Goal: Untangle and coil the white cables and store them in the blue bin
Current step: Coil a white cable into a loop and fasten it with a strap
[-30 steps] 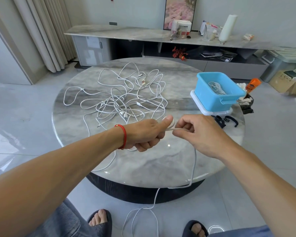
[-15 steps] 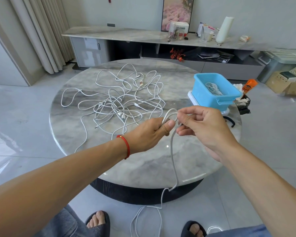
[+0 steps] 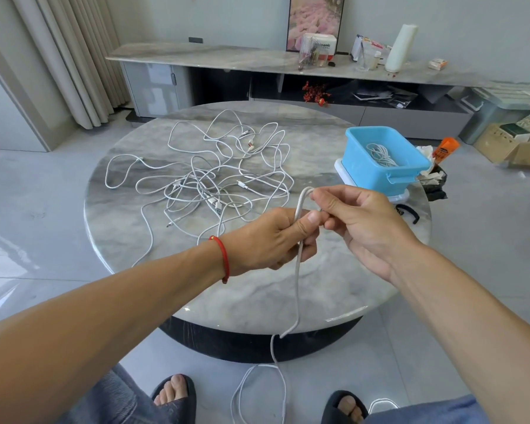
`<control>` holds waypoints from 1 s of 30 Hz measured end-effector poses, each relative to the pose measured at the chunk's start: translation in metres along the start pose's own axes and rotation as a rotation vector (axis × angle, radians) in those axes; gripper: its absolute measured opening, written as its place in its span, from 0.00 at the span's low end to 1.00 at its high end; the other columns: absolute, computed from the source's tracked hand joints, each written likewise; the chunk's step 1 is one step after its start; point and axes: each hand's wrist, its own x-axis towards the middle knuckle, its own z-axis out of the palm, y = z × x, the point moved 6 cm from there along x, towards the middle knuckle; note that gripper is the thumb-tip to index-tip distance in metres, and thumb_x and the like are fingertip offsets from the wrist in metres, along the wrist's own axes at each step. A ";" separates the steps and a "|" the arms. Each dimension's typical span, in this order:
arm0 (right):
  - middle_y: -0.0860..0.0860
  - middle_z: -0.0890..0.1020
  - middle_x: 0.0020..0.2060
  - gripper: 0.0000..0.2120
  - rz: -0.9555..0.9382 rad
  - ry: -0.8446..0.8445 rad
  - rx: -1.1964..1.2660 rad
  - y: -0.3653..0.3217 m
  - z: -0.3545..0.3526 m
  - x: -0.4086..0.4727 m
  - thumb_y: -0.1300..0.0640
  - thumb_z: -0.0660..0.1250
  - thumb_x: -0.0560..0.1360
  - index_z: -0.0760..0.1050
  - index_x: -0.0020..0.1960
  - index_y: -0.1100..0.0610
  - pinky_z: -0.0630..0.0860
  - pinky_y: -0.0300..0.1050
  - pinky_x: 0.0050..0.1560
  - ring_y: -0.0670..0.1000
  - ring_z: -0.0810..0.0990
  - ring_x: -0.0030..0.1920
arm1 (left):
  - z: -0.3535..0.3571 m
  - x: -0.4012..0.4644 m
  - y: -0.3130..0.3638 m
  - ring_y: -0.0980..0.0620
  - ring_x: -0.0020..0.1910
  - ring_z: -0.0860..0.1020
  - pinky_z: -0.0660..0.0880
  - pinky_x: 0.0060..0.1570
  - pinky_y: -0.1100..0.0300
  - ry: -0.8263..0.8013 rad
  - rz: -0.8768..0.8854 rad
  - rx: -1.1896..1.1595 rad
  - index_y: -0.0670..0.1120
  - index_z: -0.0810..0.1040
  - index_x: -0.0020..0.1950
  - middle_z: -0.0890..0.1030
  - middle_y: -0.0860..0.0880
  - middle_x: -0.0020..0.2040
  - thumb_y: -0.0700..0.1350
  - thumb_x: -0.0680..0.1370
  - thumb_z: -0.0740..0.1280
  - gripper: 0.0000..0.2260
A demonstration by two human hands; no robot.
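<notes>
A tangle of white cables (image 3: 214, 179) lies spread over the middle of the round marble table (image 3: 257, 289). My left hand (image 3: 273, 237) grips one white cable (image 3: 297, 289) between thumb and curled fingers, with a small loop standing up above the thumb. My right hand (image 3: 361, 221) pinches the top of that loop. The cable's free length hangs down past the table edge to the floor between my feet. The blue bin (image 3: 383, 174) stands at the table's right side, with one coiled white cable (image 3: 381, 154) inside.
The bin rests on a white lid or tray (image 3: 340, 171). A black strap (image 3: 409, 211) lies by the table's right edge. Behind the table stands a long marble-topped cabinet (image 3: 196, 56) with small items. Boxes (image 3: 508, 145) sit on the floor at right.
A second ago both hands held the cable stretched straight between them. My right hand has since brought it up and over into a loop at my left thumb, and both hands rose slightly.
</notes>
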 end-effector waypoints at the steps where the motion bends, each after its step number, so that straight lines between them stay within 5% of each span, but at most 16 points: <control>1: 0.51 0.80 0.31 0.15 0.011 -0.011 0.035 -0.001 0.001 0.000 0.55 0.75 0.68 0.82 0.52 0.62 0.77 0.33 0.37 0.44 0.77 0.29 | -0.001 0.000 0.000 0.53 0.23 0.57 0.57 0.23 0.63 -0.004 -0.005 -0.023 0.45 0.66 0.39 0.74 0.43 0.35 0.55 0.85 0.52 0.19; 6: 0.55 0.81 0.43 0.12 0.090 -0.018 -0.111 0.014 0.005 -0.004 0.53 0.68 0.81 0.81 0.53 0.62 0.80 0.44 0.38 0.51 0.82 0.37 | -0.017 0.007 -0.009 0.55 0.22 0.56 0.55 0.23 0.66 0.205 -0.084 -0.233 0.47 0.64 0.37 0.66 0.48 0.27 0.56 0.86 0.52 0.20; 10: 0.59 0.87 0.50 0.18 0.309 -0.324 -0.417 0.051 0.034 -0.027 0.49 0.58 0.86 0.78 0.59 0.62 0.79 0.55 0.56 0.57 0.85 0.48 | -0.034 0.011 -0.013 0.51 0.27 0.63 0.65 0.27 0.62 0.373 -0.078 -0.441 0.48 0.63 0.37 0.60 0.49 0.26 0.56 0.86 0.54 0.20; 13: 0.58 0.87 0.42 0.18 0.332 -0.498 -0.557 0.063 0.049 -0.042 0.50 0.54 0.87 0.77 0.56 0.61 0.78 0.59 0.61 0.58 0.85 0.48 | -0.044 0.011 -0.020 0.52 0.26 0.60 0.61 0.26 0.61 0.431 -0.144 -0.663 0.49 0.62 0.36 0.57 0.50 0.29 0.58 0.85 0.55 0.21; 16: 0.53 0.77 0.31 0.18 0.240 -0.459 -0.643 0.059 0.052 -0.038 0.52 0.55 0.87 0.78 0.47 0.58 0.81 0.59 0.51 0.53 0.81 0.35 | -0.050 0.010 -0.023 0.54 0.26 0.53 0.53 0.23 0.63 0.461 -0.186 -0.689 0.51 0.60 0.35 0.53 0.51 0.32 0.59 0.84 0.55 0.21; 19: 0.41 0.75 0.29 0.18 0.004 -0.455 -1.015 0.043 0.057 -0.037 0.49 0.56 0.86 0.79 0.45 0.53 0.75 0.43 0.39 0.44 0.74 0.32 | -0.052 0.010 -0.024 0.54 0.26 0.52 0.54 0.21 0.63 0.501 -0.208 -0.591 0.51 0.58 0.35 0.54 0.52 0.31 0.59 0.85 0.55 0.21; 23: 0.46 0.74 0.33 0.15 -0.201 -0.475 -1.176 0.025 0.062 -0.048 0.49 0.59 0.84 0.72 0.42 0.55 0.70 0.45 0.39 0.46 0.73 0.37 | -0.056 0.009 -0.025 0.54 0.24 0.53 0.54 0.21 0.64 0.554 -0.256 -0.438 0.51 0.57 0.35 0.55 0.53 0.29 0.58 0.85 0.53 0.21; 26: 0.46 0.77 0.40 0.13 -0.321 -0.477 -1.164 0.016 0.056 -0.050 0.49 0.60 0.84 0.76 0.46 0.55 0.74 0.47 0.47 0.47 0.75 0.43 | -0.055 0.007 -0.028 0.54 0.23 0.54 0.55 0.21 0.65 0.552 -0.309 -0.382 0.50 0.58 0.34 0.57 0.53 0.27 0.58 0.85 0.54 0.22; 30: 0.41 0.73 0.39 0.10 -0.460 -0.456 -1.123 0.012 0.053 -0.047 0.50 0.65 0.83 0.81 0.47 0.51 0.69 0.36 0.44 0.42 0.74 0.42 | -0.039 0.008 -0.028 0.54 0.22 0.55 0.55 0.20 0.65 0.467 -0.349 -0.299 0.50 0.58 0.34 0.57 0.53 0.27 0.62 0.84 0.54 0.23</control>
